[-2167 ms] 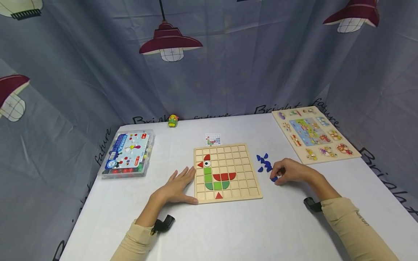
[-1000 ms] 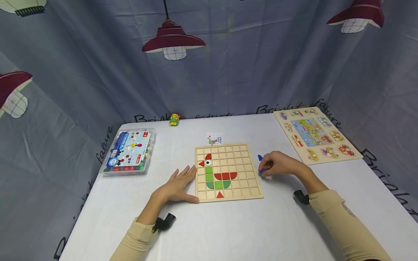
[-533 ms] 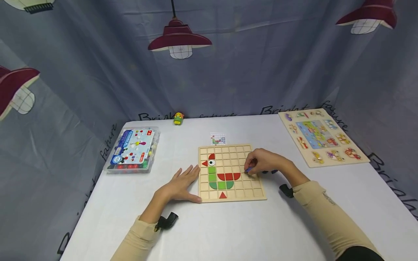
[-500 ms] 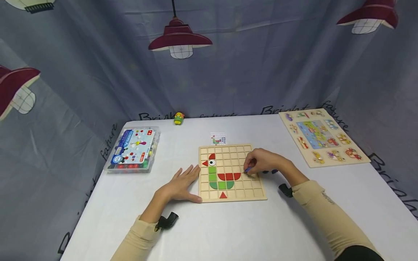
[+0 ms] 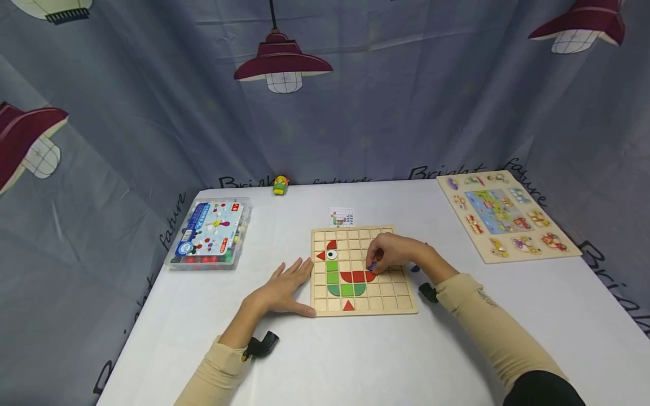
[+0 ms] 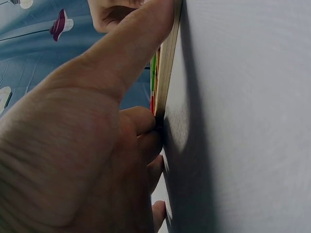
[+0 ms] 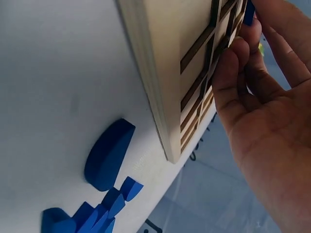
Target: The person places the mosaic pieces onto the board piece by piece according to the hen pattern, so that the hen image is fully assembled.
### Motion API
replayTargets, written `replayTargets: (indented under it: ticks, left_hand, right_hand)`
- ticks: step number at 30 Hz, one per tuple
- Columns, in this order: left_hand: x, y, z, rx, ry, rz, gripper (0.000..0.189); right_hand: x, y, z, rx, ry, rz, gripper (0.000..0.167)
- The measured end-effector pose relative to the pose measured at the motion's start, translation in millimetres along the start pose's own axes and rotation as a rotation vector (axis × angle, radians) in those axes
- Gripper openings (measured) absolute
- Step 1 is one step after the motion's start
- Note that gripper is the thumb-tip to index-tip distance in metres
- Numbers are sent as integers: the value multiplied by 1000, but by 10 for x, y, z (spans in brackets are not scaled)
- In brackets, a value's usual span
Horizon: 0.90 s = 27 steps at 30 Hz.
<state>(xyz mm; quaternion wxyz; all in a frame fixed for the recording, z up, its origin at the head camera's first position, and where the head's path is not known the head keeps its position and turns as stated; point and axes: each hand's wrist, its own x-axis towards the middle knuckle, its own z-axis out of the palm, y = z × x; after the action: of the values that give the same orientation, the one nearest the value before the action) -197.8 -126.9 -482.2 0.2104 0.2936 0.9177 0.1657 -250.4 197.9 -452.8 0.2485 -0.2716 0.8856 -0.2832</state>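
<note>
A wooden grid board (image 5: 386, 305) lies mid-table, with red, green and eye pieces set in it as a bird shape. My right hand (image 5: 393, 252) is over the board's right half, pinching a small blue puzzle piece (image 5: 372, 266) just above the red row (image 5: 358, 277). The same blue piece (image 7: 249, 13) shows at the fingertips in the right wrist view. My left hand (image 5: 284, 289) lies with spread fingers against the board's left edge, thumb at the near corner. In the left wrist view the thumb (image 6: 141, 41) meets the board's side (image 6: 167, 68).
Several loose blue pieces (image 7: 109, 155) lie right of the board, mostly hidden by my right arm in the head view. A pattern card (image 5: 341, 217) and small toy figure (image 5: 280, 185) stand behind. A clear case (image 5: 208, 234) is left; a picture puzzle board (image 5: 508, 217) is right.
My right hand gathered a blue piece from the pile and moved left with it over the board. The left hand stayed at the board's edge. The head view shifted slightly.
</note>
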Motion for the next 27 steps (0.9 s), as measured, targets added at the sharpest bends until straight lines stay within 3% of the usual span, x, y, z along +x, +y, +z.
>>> replayTargets:
  ticks: [16, 27]
  left_hand:
    - [-11, -9, 2, 9, 4, 10, 116]
    - [-6, -2, -2, 13, 0, 4, 115]
  right_hand:
    - [119, -9, -13, -16, -13, 3, 12]
    - [104, 13, 2, 37, 5, -49, 10]
